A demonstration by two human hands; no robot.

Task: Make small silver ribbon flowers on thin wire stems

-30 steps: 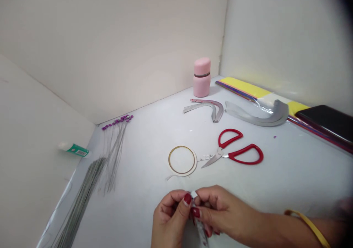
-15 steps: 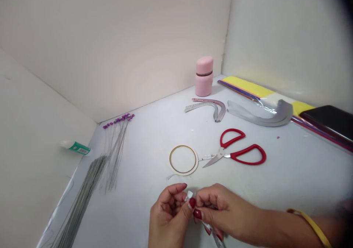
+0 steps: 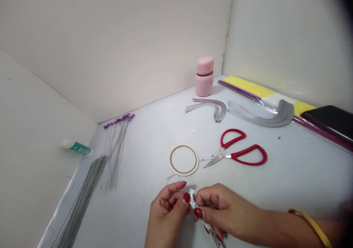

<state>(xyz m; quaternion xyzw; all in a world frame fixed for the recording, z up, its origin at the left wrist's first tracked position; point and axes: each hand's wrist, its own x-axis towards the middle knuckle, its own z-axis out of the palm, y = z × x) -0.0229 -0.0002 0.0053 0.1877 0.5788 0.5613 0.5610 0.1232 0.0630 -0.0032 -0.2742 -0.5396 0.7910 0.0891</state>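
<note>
A narrow white, silvery strip (image 3: 192, 202) with small marks runs down between my hands, its pale upper end sticking up. My right hand (image 3: 217, 207) pinches it between thumb and fingers, and its lower part comes out below them. My left hand (image 3: 169, 207) has its thumb and curled fingers at the strip's upper left edge, with the forefinger raised; part of that contact is hidden. Just beyond my hands lie a roll of narrow tape (image 3: 196, 166) and red-handled scissors (image 3: 222, 153) with their blades apart.
Grey wire stems (image 3: 88, 189) lie at the left, near several purple-tipped wires (image 3: 118, 145). A green-and-white tube (image 3: 79, 148) is at the left edge. Curled strips (image 3: 220, 110), a pink flask (image 3: 204, 77), bent clear plastic (image 3: 261, 120), coloured sheets (image 3: 248, 87) and a black object (image 3: 331, 119) stand farther back.
My left thumb has slid slightly left and up off the strip's face, so more of the strip shows. My right hand keeps its pinch in nearly the same place.
</note>
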